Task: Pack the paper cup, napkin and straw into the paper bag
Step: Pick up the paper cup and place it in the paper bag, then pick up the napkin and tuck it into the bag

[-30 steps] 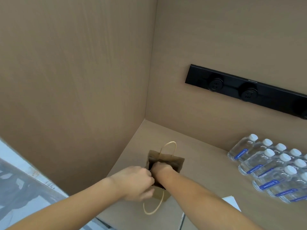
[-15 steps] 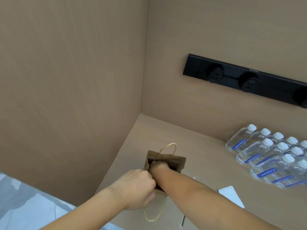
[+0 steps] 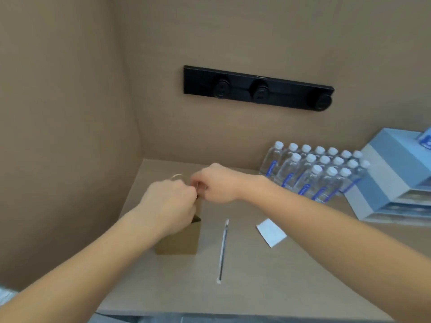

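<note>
Tan-walled alcove with a tan counter, both hands meeting over a paper bag near the back left corner.

The left hand and right hand are curled together at the top of the brown paper bag, hiding its mouth; what they pinch is blurred. The wrapped straw lies just right of the bag, the white napkin further right. Water bottles with unreadable blue labels crowd the back right, beside stacked blue-grey boxes. A black socket strip is mounted on the back wall.

Paper bag stands on the counter, left; straw just right of it; napkin farther right; bottles behind, against the wall.
</note>
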Available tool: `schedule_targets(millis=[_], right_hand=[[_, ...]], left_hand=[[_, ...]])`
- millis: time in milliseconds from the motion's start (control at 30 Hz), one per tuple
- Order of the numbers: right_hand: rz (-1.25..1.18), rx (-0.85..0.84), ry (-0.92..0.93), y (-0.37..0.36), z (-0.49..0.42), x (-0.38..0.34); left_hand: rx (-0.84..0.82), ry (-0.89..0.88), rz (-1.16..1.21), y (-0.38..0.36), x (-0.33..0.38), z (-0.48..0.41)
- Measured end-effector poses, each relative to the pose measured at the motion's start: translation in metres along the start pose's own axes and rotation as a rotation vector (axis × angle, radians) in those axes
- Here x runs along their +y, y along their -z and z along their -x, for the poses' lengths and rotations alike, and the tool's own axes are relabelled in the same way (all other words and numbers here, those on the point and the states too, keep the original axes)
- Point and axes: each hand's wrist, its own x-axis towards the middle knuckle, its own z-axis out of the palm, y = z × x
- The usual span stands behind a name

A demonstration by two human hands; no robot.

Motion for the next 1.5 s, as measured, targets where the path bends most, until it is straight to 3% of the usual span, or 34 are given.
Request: schedule_targets(millis=[67, 167, 467, 633, 833, 1100, 1267, 1500], right_hand=[[-0.001, 0.043, -0.029, 0.003, 0.023, 0.017], [0.047, 0.016, -0.151, -0.007, 0.055, 0.059], [-0.139, -0.152, -0.503, -0.120, 0.107, 0.213], [-0.195, -0.168, -0.593, -0.188, 0.107, 0.261], [-0.142, -0.067, -0.620, -0.236, 0.088, 0.260], [-0.115, 0.004, -0.701, -0.269, 0.069, 0.255], [-0.124, -0.025, -0.661, -0.280, 0.075, 0.259], [-0.079, 0.053, -0.568, -0.295, 0.084, 0.218]], left_hand=[[0.148, -0.022, -0.013, 0.011, 0.023, -0.011], [0.217, -0.137, 0.099, 0.005, 0.079, -0.028], [-0.267, -0.034, 0.175, -0.125, 0.195, -0.084], [-0.386, 0.111, 0.242, -0.199, 0.206, -0.054], [-0.412, 0.182, 0.217, -0.250, 0.200, -0.014], [-0.315, 0.468, 0.276, -0.284, 0.190, -0.002], [-0.292, 0.485, 0.242, -0.305, 0.165, 0.039], [-0.324, 0.694, 0.253, -0.322, 0.129, 0.069]])
